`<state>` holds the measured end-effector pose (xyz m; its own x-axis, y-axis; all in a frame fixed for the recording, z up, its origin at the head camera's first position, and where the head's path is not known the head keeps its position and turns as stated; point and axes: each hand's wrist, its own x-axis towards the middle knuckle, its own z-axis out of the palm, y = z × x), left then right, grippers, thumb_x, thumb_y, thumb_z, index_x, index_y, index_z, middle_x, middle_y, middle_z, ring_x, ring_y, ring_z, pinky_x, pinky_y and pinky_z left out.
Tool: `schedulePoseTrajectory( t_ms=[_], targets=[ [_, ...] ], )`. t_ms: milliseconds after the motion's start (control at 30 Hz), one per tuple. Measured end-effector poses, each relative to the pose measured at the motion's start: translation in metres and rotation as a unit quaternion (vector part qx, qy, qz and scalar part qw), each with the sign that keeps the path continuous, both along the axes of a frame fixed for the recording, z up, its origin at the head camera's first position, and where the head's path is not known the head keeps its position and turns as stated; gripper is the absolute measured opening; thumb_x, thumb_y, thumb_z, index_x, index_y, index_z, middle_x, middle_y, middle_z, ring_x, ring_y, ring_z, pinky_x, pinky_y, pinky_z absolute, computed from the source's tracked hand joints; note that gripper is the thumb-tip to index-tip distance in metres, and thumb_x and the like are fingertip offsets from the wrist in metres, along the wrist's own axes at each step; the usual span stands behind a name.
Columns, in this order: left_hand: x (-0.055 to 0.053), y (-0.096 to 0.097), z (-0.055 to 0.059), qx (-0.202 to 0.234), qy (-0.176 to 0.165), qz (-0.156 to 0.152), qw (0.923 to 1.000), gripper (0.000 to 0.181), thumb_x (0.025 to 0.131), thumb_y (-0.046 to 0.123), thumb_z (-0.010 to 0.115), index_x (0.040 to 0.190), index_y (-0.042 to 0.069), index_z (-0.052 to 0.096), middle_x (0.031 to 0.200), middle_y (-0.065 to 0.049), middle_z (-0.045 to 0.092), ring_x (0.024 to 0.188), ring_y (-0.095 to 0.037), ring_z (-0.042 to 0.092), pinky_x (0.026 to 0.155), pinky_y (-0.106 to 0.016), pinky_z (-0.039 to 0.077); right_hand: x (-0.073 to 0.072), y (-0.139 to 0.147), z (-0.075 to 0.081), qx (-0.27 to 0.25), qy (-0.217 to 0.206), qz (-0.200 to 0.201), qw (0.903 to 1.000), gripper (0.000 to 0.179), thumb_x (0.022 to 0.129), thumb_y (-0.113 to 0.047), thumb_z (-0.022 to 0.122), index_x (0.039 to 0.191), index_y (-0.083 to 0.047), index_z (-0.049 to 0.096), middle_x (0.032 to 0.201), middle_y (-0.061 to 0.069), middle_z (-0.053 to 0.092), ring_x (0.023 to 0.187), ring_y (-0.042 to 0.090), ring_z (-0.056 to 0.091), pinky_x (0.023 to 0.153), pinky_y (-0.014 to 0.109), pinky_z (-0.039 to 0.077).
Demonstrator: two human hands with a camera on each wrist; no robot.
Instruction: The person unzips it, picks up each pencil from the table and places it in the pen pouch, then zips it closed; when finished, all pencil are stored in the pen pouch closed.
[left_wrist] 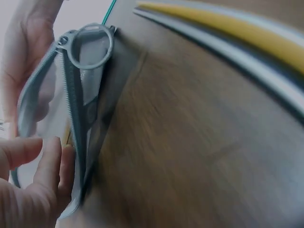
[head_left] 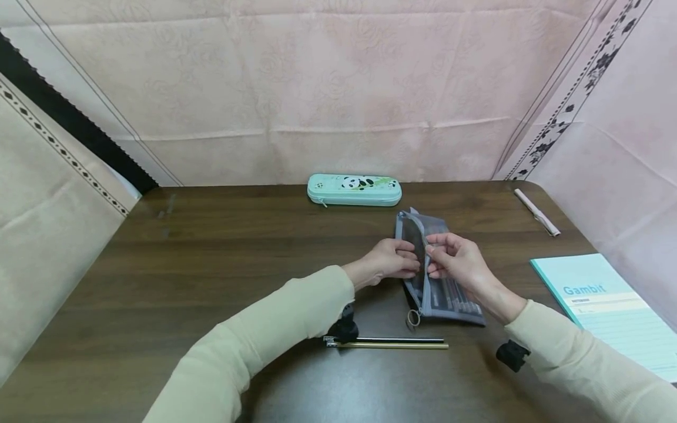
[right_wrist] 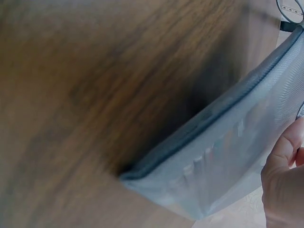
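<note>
A grey mesh zip pouch (head_left: pixel 452 296) stands tilted on the table with its zipped mouth spread apart. Slim stick-like items show through its mesh, too blurred to name. My right hand (head_left: pixel 457 261) pinches one zipper edge between thumb and fingers. At the mouth, my left hand (head_left: pixel 391 258) has its fingers fairly straight inside the near edge. In the left wrist view, the left fingers (left_wrist: pixel 54 166) lie against that edge, with the thumb apart from them. A ring (head_left: pixel 413 318) hangs from the pouch's near end. In the right wrist view, the pouch's mesh side (right_wrist: pixel 223 161) bulges.
Two slim pens, one dark and one gold (head_left: pixel 402 346), lie in front of the pouch. Behind it sits a mint panda pencil case (head_left: pixel 354 191). A white pen (head_left: pixel 536 212) and a light-blue notebook (head_left: pixel 619 311) lie to the right. Cloth curtains (head_left: pixel 317 88) surround the table.
</note>
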<state>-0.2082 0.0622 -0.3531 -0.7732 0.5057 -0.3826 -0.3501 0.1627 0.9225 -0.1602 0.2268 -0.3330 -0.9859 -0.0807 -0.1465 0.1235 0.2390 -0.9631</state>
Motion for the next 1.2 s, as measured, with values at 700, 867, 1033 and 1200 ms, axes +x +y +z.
schedulePoseTrajectory(
  t_ms=[700, 867, 1033, 1200],
  targets=[
    [0.050, -0.097, -0.004, -0.172, 0.201, -0.290, 0.9197, 0.026, 0.079, -0.004, 0.071, 0.100, 0.011, 0.068, 0.083, 0.002, 0.064, 0.071, -0.008, 0.060, 0.067, -0.018, 0.050, 0.000, 0.002, 0.000, -0.006, 0.005, -0.001, 1.0000, 0.042, 0.097, -0.011, 0.051, 0.131, 0.011, 0.039, 0.076, -0.004, 0.058, 0.060, 0.005, 0.061, 0.060, 0.022, 0.056],
    [0.051, -0.096, -0.003, -0.182, 0.243, -0.298, 0.9049, 0.020, 0.080, 0.001, 0.072, 0.097, 0.010, 0.068, 0.080, 0.002, 0.064, 0.068, -0.004, 0.058, 0.064, -0.015, 0.049, 0.001, 0.003, 0.001, 0.001, 0.002, 0.000, 1.0000, 0.042, 0.097, -0.013, 0.051, 0.131, 0.009, 0.040, 0.077, -0.004, 0.058, 0.061, 0.005, 0.061, 0.061, 0.022, 0.056],
    [0.053, -0.096, -0.003, -0.193, 0.274, -0.317, 0.8871, 0.023, 0.078, 0.007, 0.076, 0.099, 0.012, 0.068, 0.080, 0.006, 0.063, 0.067, 0.000, 0.058, 0.066, -0.014, 0.049, 0.001, 0.003, 0.000, 0.003, 0.003, 0.001, 1.0000, 0.042, 0.097, -0.013, 0.052, 0.131, 0.009, 0.040, 0.077, -0.004, 0.058, 0.061, 0.006, 0.061, 0.060, 0.022, 0.056],
    [0.055, -0.095, -0.001, -0.210, 0.302, -0.332, 0.8686, 0.021, 0.078, 0.002, 0.073, 0.096, 0.012, 0.067, 0.078, 0.008, 0.061, 0.066, 0.002, 0.055, 0.066, -0.014, 0.047, 0.002, 0.004, 0.000, 0.005, 0.002, -0.001, 1.0000, 0.040, 0.097, -0.013, 0.052, 0.130, 0.008, 0.042, 0.077, -0.003, 0.057, 0.061, 0.005, 0.061, 0.061, 0.022, 0.057]
  ],
)
